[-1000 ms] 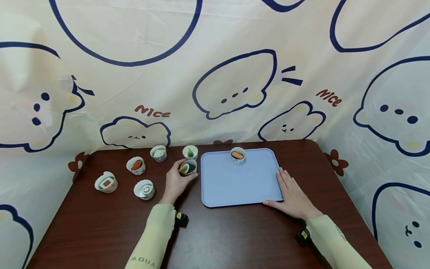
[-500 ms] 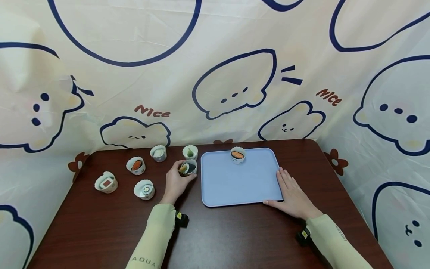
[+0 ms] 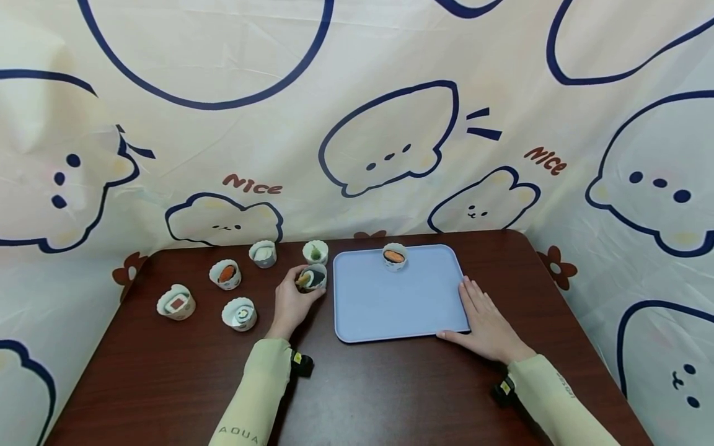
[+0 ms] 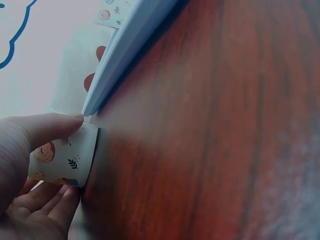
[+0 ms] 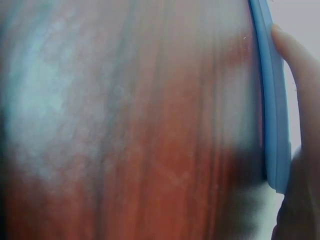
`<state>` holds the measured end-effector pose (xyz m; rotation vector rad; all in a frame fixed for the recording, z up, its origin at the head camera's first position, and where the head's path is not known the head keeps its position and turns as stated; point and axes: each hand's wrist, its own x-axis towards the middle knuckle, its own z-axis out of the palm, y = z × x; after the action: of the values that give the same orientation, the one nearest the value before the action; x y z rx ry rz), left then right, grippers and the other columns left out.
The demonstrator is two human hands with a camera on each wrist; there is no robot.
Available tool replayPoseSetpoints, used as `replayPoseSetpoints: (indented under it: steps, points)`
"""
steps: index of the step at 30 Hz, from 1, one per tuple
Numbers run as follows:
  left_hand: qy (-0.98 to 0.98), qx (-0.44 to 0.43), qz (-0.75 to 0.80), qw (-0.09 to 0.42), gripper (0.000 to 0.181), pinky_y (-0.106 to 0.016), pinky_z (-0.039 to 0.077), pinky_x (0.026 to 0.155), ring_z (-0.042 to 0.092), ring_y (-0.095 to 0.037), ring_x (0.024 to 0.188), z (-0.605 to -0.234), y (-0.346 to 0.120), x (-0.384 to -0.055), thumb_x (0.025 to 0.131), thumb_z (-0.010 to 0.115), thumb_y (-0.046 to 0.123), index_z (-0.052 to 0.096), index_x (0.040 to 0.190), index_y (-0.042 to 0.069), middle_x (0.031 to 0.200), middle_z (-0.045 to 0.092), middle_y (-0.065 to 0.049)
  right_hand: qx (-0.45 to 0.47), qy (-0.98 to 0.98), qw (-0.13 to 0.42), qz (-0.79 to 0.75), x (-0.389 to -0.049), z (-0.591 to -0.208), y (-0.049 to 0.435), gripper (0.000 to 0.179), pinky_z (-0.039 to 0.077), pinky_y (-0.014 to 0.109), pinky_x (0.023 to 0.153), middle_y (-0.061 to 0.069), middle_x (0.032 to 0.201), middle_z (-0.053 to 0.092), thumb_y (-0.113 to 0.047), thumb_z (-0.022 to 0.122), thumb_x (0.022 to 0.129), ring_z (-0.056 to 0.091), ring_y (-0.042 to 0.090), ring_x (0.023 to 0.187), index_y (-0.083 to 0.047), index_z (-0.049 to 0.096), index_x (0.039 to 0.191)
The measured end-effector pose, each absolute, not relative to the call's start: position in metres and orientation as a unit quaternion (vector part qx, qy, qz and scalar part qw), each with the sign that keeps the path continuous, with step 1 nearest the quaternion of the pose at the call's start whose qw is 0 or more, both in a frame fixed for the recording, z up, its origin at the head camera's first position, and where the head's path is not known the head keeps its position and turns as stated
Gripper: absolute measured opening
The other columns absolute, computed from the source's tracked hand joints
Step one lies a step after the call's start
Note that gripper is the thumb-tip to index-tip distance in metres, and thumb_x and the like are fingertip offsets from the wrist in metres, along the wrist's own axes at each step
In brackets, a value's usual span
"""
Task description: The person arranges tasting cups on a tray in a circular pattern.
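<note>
My left hand [image 3: 292,303] grips a small paper baking cup [image 3: 314,277] just left of the blue tray, thumb on the near side and fingers round the far side. Inside the cup sits a dark-wrapped sushi piece with a yellowish end. In the left wrist view the printed cup [image 4: 67,155] has its base right at the tabletop. My right hand [image 3: 488,322] lies flat with fingers straight at the right edge of the blue tray [image 3: 401,303], its thumb on the near corner. One cup with an orange-topped sushi piece [image 3: 395,256] stands at the tray's back.
Behind the held cup stands a cup with a green topping [image 3: 315,252]. Farther left are a pale-filled cup [image 3: 263,254], an orange-red one [image 3: 225,274], a white roll cup [image 3: 240,314] and a cup with a reddish square [image 3: 176,302]. A patterned cloth [image 3: 379,62] hangs behind the table.
My left thumb has shifted slightly left along the cup. The cup, the tray and my right hand stay in place.
</note>
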<state>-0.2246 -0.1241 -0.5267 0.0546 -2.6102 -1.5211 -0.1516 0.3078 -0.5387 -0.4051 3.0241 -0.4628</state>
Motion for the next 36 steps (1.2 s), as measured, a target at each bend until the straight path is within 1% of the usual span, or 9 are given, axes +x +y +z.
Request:
replayPoseSetpoints:
  steps: [11, 21, 27, 36]
  points:
    - [-0.861, 0.019, -0.503, 0.071, 0.063, -0.050, 0.046, 0.102, 0.056, -0.032, 0.121, -0.523, -0.124, -0.226, 0.081, 0.088, 0.012, 0.056, 0.135, 0.006, 0.130, 0.062, -0.017, -0.131, 0.981, 0.026, -0.143, -0.151, -0.536, 0.306, 0.122, 0.008, 0.051, 0.122, 0.015, 0.169, 0.002, -0.083, 0.056, 0.083, 0.002, 0.031, 0.154, -0.001, 0.012, 0.162]
    - [-0.859, 0.021, -0.507, 0.069, 0.063, -0.049, 0.046, 0.101, 0.056, -0.031, 0.121, -0.516, -0.122, -0.224, 0.082, 0.088, 0.015, 0.057, 0.136, 0.007, 0.130, 0.062, -0.015, -0.130, 0.980, 0.030, -0.148, -0.150, -0.535, 0.306, 0.123, 0.008, 0.052, 0.122, 0.015, 0.169, 0.002, -0.083, 0.055, 0.083, 0.003, 0.032, 0.154, -0.001, 0.011, 0.162]
    - [-0.859, 0.014, -0.506, 0.073, 0.063, -0.049, 0.047, 0.102, 0.057, -0.032, 0.120, -0.514, -0.120, -0.223, 0.082, 0.088, 0.016, 0.057, 0.136, 0.006, 0.130, 0.063, -0.016, -0.128, 0.980, 0.033, -0.151, -0.150, -0.536, 0.305, 0.123, 0.010, 0.053, 0.122, 0.015, 0.169, 0.002, -0.083, 0.056, 0.082, 0.003, 0.032, 0.154, -0.001, 0.011, 0.162]
    - [-0.862, 0.012, -0.501, 0.071, 0.063, -0.048, 0.047, 0.102, 0.057, -0.031, 0.121, -0.509, -0.118, -0.224, 0.081, 0.089, 0.016, 0.058, 0.136, 0.006, 0.130, 0.063, -0.015, -0.125, 0.980, 0.037, -0.152, -0.151, -0.537, 0.306, 0.124, 0.009, 0.053, 0.122, 0.015, 0.169, 0.001, -0.084, 0.056, 0.082, 0.002, 0.031, 0.154, -0.001, 0.010, 0.162]
